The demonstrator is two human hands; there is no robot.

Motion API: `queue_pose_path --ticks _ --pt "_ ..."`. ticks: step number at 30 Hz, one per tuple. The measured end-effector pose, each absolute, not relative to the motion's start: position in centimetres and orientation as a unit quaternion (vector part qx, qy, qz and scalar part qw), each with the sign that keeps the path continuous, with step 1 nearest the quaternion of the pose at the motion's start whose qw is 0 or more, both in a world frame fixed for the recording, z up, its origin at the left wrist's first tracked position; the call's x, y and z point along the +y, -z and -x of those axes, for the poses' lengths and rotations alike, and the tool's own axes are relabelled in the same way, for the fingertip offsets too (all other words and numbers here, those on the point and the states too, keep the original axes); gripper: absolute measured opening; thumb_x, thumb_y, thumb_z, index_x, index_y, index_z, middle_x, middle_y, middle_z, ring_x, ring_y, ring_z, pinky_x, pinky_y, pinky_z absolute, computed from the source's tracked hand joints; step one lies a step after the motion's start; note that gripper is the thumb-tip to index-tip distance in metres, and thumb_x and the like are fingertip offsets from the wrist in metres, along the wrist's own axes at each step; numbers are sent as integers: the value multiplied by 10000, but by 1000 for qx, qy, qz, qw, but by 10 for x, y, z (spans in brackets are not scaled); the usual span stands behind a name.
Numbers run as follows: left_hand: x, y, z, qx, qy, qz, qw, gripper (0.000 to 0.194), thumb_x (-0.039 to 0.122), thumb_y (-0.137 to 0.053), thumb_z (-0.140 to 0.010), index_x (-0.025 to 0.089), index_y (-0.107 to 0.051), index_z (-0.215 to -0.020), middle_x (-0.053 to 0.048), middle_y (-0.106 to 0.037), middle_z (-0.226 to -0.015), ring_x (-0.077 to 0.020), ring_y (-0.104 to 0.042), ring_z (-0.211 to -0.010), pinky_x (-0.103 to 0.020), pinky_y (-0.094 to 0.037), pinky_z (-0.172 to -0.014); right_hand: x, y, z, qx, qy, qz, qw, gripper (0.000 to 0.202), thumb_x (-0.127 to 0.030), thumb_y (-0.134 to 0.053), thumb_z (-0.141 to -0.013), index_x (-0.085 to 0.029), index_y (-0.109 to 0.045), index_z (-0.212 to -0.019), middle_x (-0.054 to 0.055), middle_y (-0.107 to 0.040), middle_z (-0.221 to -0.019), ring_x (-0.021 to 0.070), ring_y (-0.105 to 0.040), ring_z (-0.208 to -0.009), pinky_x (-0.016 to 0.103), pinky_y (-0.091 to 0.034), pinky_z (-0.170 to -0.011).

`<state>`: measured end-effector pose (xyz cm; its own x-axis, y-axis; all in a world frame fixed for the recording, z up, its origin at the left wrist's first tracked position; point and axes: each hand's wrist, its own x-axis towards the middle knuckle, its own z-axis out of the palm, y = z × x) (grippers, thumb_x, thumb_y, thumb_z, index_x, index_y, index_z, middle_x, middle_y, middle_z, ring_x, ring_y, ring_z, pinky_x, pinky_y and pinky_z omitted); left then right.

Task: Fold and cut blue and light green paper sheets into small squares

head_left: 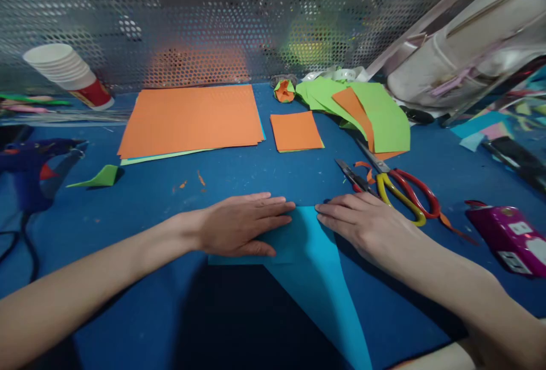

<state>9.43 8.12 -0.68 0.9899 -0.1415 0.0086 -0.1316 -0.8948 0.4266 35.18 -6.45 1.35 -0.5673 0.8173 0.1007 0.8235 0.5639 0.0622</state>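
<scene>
A sheet of blue paper [318, 279] lies folded on the blue table, one long flap slanting toward the near edge. My left hand [245, 225] rests flat across the folded part, its fingers stretched to the right. At the paper's upper right corner, the fingertips of my right hand [358, 219] press down, fingers extended and palm down. Neither hand grips anything. Just beyond my right hand lie scissors [401, 193] with red and yellow handles, and a second, partly hidden cutting tool [352, 175] beside them.
Orange sheets [194, 119] and small orange squares [296, 131] lie ahead. Green paper pieces [379, 116] and a paper flower [284, 90] sit near the perforated metal panel [205, 34]. A glue gun [32, 171] and stacked cups [70, 74] are left; a magenta case [507, 239] is right.
</scene>
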Motion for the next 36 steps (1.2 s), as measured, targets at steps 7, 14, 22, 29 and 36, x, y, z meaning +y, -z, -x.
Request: queue_pose_path --ticks 7,14,22,29,36 --pt "80 19 -93 -82 -14 -979 186 606 499 -374 -1005 97 -406 -1457 -182 -324 -1565 -263 -280 -1476 -443 -194 -1228 -59 -32 -328 -817 0 556 150 350 -193 -418 -988 -124 -609 -1273 159 -629 -1328 268 -586 -1239 466 -516 -1005" --pt "78 19 -99 -98 -38 -974 200 661 523 -427 -975 55 -404 -1442 -228 -442 -1489 -293 -298 -1467 -447 -194 -1230 -52 16 -293 -850 -98 493 157 797 -474 -485 -964 5 -190 -1529 286 -308 -1541 339 -173 -1480 559 -342 -1144" --pt "75 21 -95 -58 22 -980 192 795 621 -420 -943 131 -238 -1542 -153 -311 -1581 -258 -213 -1499 -450 -87 -1241 -63 26 -294 -851 -63 510 108 932 -618 -495 -907 90 -277 -1472 339 -232 -1538 389 -167 -1468 566 -326 -1144" --pt "70 16 -63 -3 41 -989 139 865 693 -338 -928 95 -227 -1544 -152 -235 -1602 -266 -193 -1502 -411 -83 -1237 -70 23 -297 -836 -56 541 70 918 -643 -498 -892 47 -328 -1473 277 -303 -1540 388 -240 -1457 577 -354 -1127" --pt "67 17 -4 79 15 -993 87 932 716 -377 -900 159 -58 -1575 -147 -262 -1594 -315 -298 -1461 -439 -200 -1209 -91 26 -312 -813 -16 580 41 892 -678 -386 -920 -23 -278 -1516 233 -340 -1540 350 -299 -1445 562 -403 -1099"
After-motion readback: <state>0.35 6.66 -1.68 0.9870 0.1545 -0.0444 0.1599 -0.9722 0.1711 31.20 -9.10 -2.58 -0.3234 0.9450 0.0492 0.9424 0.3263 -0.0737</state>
